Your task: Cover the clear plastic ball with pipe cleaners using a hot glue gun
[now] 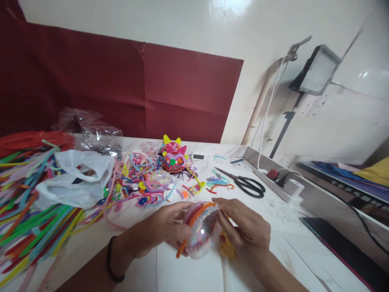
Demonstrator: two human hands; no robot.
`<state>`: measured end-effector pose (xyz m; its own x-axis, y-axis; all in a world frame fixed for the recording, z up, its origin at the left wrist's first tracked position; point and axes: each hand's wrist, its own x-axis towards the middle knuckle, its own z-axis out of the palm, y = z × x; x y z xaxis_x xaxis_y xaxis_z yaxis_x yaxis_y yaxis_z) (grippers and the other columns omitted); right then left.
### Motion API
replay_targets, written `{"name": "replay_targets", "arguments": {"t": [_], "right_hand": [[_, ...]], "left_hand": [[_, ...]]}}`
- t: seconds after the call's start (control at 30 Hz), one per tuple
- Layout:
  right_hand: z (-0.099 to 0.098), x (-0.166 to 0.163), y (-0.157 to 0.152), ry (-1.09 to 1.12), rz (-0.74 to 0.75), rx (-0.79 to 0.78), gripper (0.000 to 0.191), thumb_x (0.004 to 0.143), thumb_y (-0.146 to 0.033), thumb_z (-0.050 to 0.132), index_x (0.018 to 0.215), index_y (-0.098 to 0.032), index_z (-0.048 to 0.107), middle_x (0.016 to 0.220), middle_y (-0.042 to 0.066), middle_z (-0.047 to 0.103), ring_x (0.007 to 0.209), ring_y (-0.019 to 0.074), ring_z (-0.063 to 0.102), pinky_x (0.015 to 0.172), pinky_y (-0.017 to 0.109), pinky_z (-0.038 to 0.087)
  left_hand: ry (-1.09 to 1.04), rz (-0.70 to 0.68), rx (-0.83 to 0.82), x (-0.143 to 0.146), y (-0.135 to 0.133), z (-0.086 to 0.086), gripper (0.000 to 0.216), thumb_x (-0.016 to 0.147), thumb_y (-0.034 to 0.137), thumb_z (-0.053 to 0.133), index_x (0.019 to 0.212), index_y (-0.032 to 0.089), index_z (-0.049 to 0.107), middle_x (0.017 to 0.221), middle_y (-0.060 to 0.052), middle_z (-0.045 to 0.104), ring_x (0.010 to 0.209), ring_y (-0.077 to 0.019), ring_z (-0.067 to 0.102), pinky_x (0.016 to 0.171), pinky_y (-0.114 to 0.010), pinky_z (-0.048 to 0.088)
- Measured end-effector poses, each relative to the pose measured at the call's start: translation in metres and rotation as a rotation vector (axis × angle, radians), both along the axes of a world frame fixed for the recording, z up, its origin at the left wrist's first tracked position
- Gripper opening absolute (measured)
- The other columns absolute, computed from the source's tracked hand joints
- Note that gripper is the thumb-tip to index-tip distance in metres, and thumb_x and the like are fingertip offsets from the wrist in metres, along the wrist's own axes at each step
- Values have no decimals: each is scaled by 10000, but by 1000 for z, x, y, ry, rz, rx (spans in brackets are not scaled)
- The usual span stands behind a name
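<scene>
Presently, left hand grasps clear, rounded plastic shell; right hand grips its right edge. Advisable: press fuzzy orange strip evenly around shell.

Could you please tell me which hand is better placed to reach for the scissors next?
Probably the right hand: it is nearer the scissors, while the left hand grips the clear rounded piece.

Clear shell, tilted, orange strip alongside

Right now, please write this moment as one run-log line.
left hand: holds clear rounded piece with orange strip | right hand: touches piece's edge | beyond hands: black-handled scissors | far left: white bag
</scene>
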<state>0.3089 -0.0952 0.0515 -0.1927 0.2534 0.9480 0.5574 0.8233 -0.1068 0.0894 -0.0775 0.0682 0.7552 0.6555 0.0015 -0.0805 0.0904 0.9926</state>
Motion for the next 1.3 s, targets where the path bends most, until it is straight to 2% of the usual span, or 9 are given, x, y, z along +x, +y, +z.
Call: {"name": "replay_targets", "arguments": {"t": [0.1, 0.27, 0.43, 0.5, 0.63, 0.9, 1.1, 1.3], "right_hand": [[0, -1, -1, 21, -20, -17, 279, 818, -21, 603, 992, -215, 702, 838, 67, 788, 756, 217, 760, 632, 293, 625], [-3, 0, 0, 93, -63, -84, 198, 815, -63, 648, 908, -218, 729, 827, 46, 794, 710, 205, 761, 655, 279, 636], [-6, 0, 2, 175, -115, -105, 128, 803, -125, 687, 852, -223, 753, 774, 35, 797, 652, 213, 760, 626, 283, 644], [-7, -1, 2, 200, -128, -137, 99, 809, -156, 692, 840, -221, 760, 765, 38, 797, 642, 214, 758, 617, 282, 644], [-9, -2, 3, 260, -122, -192, 62, 808, -196, 708, 816, -221, 763, 746, 33, 792, 615, 209, 746, 592, 279, 637], [-10, -3, 4, 293, -102, -245, 68, 790, -166, 712, 791, -212, 762, 729, 15, 779, 595, 181, 725, 582, 244, 616], [-11, -4, 4, 334, -95, -294, 49, 778, -181, 723, 780, -208, 764, 721, 20, 776, 614, 187, 727, 587, 249, 608], [-11, -5, 4, 399, -97, -353, 35, 767, -216, 736, 757, -214, 769, 711, 18, 777, 602, 183, 720, 575, 242, 600]], "left_hand": [[6, -8, 2, 0, 1, -1, 542, 752, 389, 726, 1252, 213, 607, 1013, -67, 679, 1075, -302, 602, 845, -378, 503], [-10, -35, -1, -2, 2, -2, 585, 741, 337, 734, 1296, 240, 579, 1067, -60, 670, 856, -203, 644, 651, -253, 499], [41, -2, -22, -1, -1, 4, 572, 722, 274, 731, 1276, 241, 593, 1080, -57, 667, 859, -200, 642, 645, -247, 509], [49, 4, -31, -1, -1, 4, 590, 716, 301, 748, 1281, 240, 589, 1077, -59, 667, 845, -200, 645, 648, -259, 520], [35, 9, -41, -3, 0, 0, 642, 729, 377, 770, 1323, 269, 554, 1122, -66, 657, 866, -203, 657, 641, -256, 540], [11, 26, 3, -1, 1, -6, 623, 727, 330, 782, 1305, 256, 561, 1132, -70, 660, 860, -205, 668, 614, -246, 544], [40, 59, 16, 0, 1, -9, 579, 778, 347, 762, 1311, 264, 549, 1022, -38, 696, 738, -139, 664, 592, -217, 535], [-6, 60, 40, 0, 1, -8, 694, 736, 458, 781, 1349, 257, 524, 1077, -60, 692, 799, -172, 677, 594, -222, 539]]}}
